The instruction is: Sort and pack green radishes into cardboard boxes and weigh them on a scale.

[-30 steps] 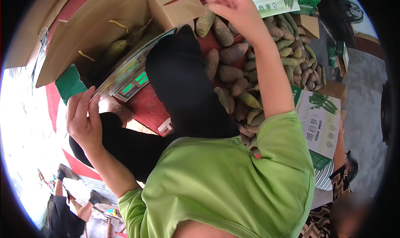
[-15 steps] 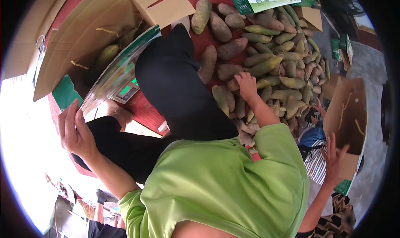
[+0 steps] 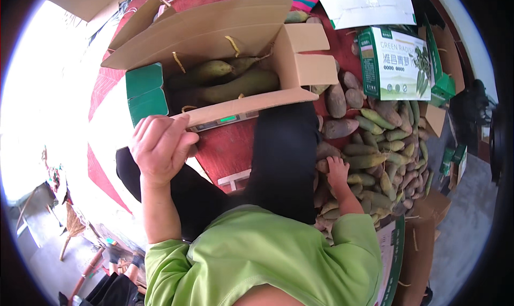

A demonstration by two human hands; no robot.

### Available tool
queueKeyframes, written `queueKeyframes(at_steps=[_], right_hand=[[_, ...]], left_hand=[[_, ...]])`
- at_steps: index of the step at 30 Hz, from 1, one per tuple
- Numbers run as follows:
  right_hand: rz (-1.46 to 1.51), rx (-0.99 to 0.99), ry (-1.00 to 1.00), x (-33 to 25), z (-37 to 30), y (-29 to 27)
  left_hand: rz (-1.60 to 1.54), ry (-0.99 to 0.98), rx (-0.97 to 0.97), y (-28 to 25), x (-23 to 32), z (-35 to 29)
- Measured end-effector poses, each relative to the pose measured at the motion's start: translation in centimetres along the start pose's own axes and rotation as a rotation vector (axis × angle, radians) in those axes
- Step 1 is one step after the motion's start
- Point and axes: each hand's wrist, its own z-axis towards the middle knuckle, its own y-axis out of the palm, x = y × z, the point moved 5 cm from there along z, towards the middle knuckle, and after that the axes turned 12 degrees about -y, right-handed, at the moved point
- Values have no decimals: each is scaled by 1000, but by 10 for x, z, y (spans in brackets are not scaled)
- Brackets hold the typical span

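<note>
My left hand (image 3: 160,148) is closed, its fingers curled at the front left corner of an open cardboard box (image 3: 251,101). Its palm side is hidden, so I cannot make out what it pinches. Inside that box lie several large green radishes (image 3: 241,86). A scale (image 3: 227,119) with a lit green display shows just below the box's front wall. To my right, my right hand (image 3: 338,172) rests with its fingers stretched out over a soil-covered radish (image 3: 323,165) at the near side of a big radish pile (image 3: 396,158).
A printed white-and-green carton (image 3: 401,65) stands behind the pile, near a plain white carton (image 3: 369,6). Another open cardboard box (image 3: 417,252) is at lower right. My knees flank the red floor covering (image 3: 225,156). A broom (image 3: 72,223) lies at lower left.
The view has swung, bringing the radish box nearer the middle. My left hand's fingers have curled. My right hand stays on the pile. Another person's hands at the right are out of view.
</note>
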Motion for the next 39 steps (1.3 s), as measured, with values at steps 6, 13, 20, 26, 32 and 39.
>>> queueKeyframes(at_steps=[6, 13, 20, 26, 32, 39], right_hand=[[535, 494, 196, 15, 17, -68], [842, 976, -34, 3, 27, -274], [696, 1005, -480, -89, 32, -435], [220, 903, -698, -156, 84, -451], [417, 1051, -624, -124, 79, -430], [1269, 1018, -124, -40, 44, -279]], left_hand=[[-30, 27, -26, -2, 0, 1], [-56, 44, -34, -4, -2, 1], [-53, 22, -1, -9, -6, -1], [-35, -29, -1, -15, -9, -3], [-42, -128, 17, -18, -14, -4], [-37, -202, 14, -13, -17, -7]])
